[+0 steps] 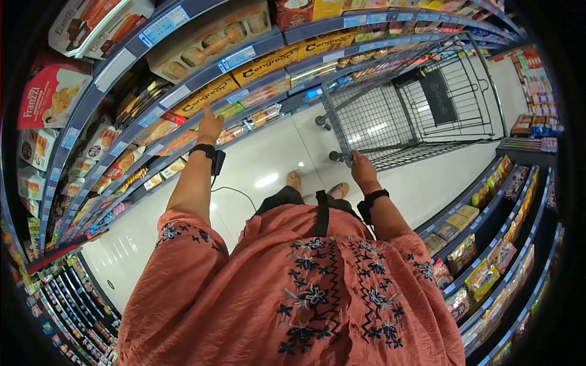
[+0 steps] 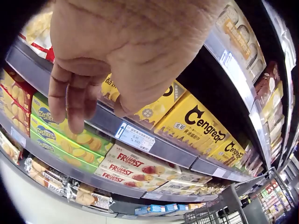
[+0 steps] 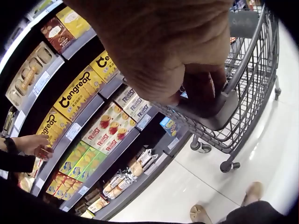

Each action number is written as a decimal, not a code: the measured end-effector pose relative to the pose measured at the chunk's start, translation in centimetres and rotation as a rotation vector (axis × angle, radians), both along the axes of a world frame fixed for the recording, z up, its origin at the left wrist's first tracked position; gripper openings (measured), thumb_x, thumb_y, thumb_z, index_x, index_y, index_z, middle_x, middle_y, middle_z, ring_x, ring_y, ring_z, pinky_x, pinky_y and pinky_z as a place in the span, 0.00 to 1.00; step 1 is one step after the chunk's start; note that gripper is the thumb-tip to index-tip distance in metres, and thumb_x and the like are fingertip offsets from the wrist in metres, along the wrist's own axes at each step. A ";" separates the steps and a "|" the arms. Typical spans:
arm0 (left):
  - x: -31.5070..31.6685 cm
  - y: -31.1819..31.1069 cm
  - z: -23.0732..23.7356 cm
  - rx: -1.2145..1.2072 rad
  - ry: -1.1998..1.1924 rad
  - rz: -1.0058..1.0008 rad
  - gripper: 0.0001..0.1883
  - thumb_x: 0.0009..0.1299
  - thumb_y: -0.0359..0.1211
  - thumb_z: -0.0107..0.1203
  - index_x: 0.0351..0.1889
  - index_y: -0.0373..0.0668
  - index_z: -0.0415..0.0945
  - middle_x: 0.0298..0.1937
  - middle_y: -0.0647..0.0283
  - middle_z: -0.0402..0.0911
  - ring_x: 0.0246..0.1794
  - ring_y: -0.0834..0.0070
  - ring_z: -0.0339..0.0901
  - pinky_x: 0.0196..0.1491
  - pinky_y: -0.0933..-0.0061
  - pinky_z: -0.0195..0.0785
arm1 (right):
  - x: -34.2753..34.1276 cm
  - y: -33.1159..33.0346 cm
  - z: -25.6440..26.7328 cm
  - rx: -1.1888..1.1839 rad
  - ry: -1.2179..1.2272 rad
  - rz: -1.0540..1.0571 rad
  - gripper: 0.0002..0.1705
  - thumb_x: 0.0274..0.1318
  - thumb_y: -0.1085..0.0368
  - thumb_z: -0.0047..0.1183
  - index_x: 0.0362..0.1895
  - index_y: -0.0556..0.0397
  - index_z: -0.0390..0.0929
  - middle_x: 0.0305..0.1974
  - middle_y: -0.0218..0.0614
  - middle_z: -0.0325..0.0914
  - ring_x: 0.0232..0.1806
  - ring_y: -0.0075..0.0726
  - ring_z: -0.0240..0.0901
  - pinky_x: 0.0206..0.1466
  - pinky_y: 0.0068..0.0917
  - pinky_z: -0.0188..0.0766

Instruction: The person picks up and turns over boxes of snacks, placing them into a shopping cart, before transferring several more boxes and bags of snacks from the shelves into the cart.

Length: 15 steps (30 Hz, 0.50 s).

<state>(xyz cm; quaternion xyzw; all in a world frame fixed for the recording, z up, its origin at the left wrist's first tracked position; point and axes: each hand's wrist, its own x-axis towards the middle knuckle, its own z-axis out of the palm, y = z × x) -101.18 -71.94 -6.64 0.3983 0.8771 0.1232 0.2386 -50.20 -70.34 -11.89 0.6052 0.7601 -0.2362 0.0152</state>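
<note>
Seemingly, the reach to the shelf is made, but no box is in hand; lifting one off looks left to do. Head view: one left hand at 10 o'clock, near three yellow boxes toward 11; one right hand on one cart at 2. Left wrist view: fingers loosely bent, apart from the thumb, gripping nothing; contact I cannot tell. Three green boxes are stacked at 8 o'clock. Right wrist view: fingers curl round the cart's dark bar; two shoes at 5.
</note>
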 end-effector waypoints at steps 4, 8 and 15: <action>1.7 0.8 0.7 0.017 -0.009 -0.072 0.41 0.68 0.40 0.52 0.76 0.46 0.42 0.51 0.34 0.78 0.52 0.41 0.76 0.56 0.50 0.68 | -0.3 0.3 1.0 0.002 -0.075 0.024 0.16 0.58 0.63 0.54 0.51 0.42 0.73 0.41 0.48 0.79 0.43 0.56 0.78 0.45 0.48 0.76; 3.5 0.8 1.3 0.043 -0.051 -0.099 0.40 0.69 0.41 0.50 0.76 0.47 0.42 0.51 0.34 0.78 0.52 0.41 0.76 0.56 0.50 0.68 | -1.3 0.8 4.0 -0.019 -0.238 0.079 0.15 0.58 0.63 0.54 0.51 0.41 0.75 0.43 0.46 0.79 0.45 0.53 0.79 0.46 0.46 0.78; 3.3 0.5 1.4 0.085 -0.019 -0.018 0.42 0.69 0.41 0.50 0.77 0.48 0.39 0.50 0.34 0.78 0.51 0.42 0.77 0.55 0.51 0.69 | -1.5 1.3 2.6 -0.092 -0.291 0.087 0.18 0.61 0.66 0.45 0.55 0.40 0.74 0.50 0.45 0.78 0.50 0.50 0.78 0.48 0.45 0.79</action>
